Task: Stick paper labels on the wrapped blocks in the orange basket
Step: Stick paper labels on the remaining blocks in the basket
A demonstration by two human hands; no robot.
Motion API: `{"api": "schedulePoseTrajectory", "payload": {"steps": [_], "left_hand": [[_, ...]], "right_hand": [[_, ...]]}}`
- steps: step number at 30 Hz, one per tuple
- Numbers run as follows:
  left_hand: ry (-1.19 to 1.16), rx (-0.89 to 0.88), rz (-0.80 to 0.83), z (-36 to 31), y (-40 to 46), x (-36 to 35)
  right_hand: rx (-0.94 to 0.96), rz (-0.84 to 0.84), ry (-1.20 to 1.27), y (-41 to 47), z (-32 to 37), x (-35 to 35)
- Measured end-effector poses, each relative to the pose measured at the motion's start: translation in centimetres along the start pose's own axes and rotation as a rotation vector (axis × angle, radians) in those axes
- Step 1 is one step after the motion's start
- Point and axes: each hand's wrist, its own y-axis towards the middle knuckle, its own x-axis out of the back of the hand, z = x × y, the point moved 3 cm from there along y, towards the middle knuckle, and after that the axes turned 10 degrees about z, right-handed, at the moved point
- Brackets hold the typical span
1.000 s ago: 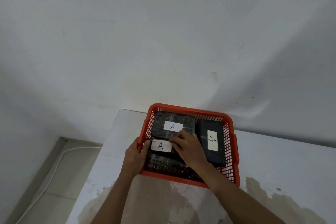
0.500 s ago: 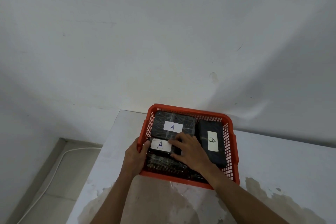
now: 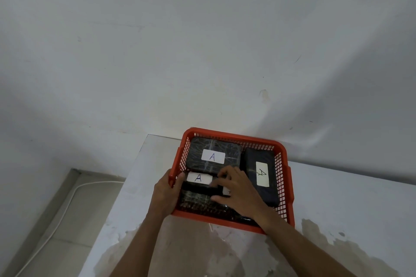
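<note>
An orange basket (image 3: pixel 236 136) stands on a white table and holds several black wrapped blocks. The far-left block (image 3: pixel 195 155) carries a white label marked A (image 3: pixel 213 156). The right block (image 3: pixel 252 159) has a label lengthways (image 3: pixel 262 174). A middle block (image 3: pixel 198 189) has an A label (image 3: pixel 199 178), and another block (image 3: pixel 195 202) lies nearest me. My left hand (image 3: pixel 165 193) grips the basket's left rim. My right hand (image 3: pixel 240 193) lies inside the basket with its fingers spread on the blocks. A white paper piece (image 3: pixel 226 191) shows between thumb and fingers.
The table (image 3: pixel 337 209) has worn brown patches near its front. Its left edge drops to the floor, where a white cable (image 3: pixel 67 204) runs. A plain wall rises right behind the basket.
My right hand has slid from the middle block's label toward me and to the right, and a white paper piece now shows under it. My left hand stays on the rim.
</note>
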Motion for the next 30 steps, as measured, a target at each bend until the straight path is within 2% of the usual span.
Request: {"api": "schedulePoseTrajectory", "payload": {"steps": [5,10,12,14,15,17,19,20,26,30], "left_hand": [[0.006,0.009,-0.007,0.0,-0.1,0.1],[0.002,-0.008,0.014,-0.4,-0.5,0.2],[0.184,-0.109,-0.103,-0.9,-1.1,0.6],[0.499,-0.333,-0.273,-2.4,-2.3,1.0],[0.612,-0.463,-0.267,-3.3,-2.8,0.8],[0.708,-0.591,0.0,-4.4,-3.3,-0.2],[0.737,-0.476,0.325,-4.6,-3.0,-1.4],[0.778,-0.417,0.409,-4.4,-2.6,-2.0],[0.887,-0.377,0.382,-3.5,-0.5,-3.0],[0.856,-0.343,0.466,-3.8,-0.2,-3.2]], "right_hand": [[0.019,0.068,-0.102,-1.6,0.0,-0.5],[-0.034,0.082,-0.072,-2.0,0.0,-0.5],[-0.049,0.048,-0.064,-2.4,-0.1,0.1],[-0.083,-0.029,-0.058,-3.1,-0.8,0.9],[-0.107,-0.076,-0.059,-3.6,-1.4,1.2],[-0.168,-0.151,-0.081,-4.8,-2.7,1.9],[-0.239,-0.205,-0.098,-6.0,-3.8,2.3],[-0.267,-0.231,-0.092,-6.4,-4.1,2.5],[-0.307,-0.343,-0.157,-8.3,-4.3,2.6],[-0.34,-0.345,-0.162,-8.9,-4.7,2.1]]}}
